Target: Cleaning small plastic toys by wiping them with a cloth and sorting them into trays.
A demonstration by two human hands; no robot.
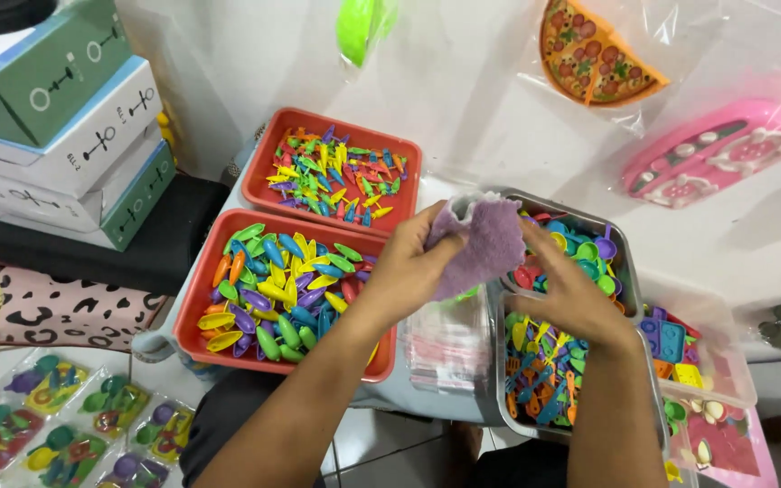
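Your forearms rise from the bottom edge, and between your hands hangs a small purple cloth (490, 242), soft, crumpled and ragged at its top edge. You hold it in the air above the gap between the red tray of bright plastic leaf shapes (219, 271) and the metal trays (630, 262) of small coloured pieces. Your left hand (406, 264) pinches its left edge closed; your right hand (569, 287) clasps its right side, thumb on top.

I count two red trays (228, 271) of toy pieces, two metal trays (630, 262), three stacked boxes (65, 117), and one purple cloth (490, 244).
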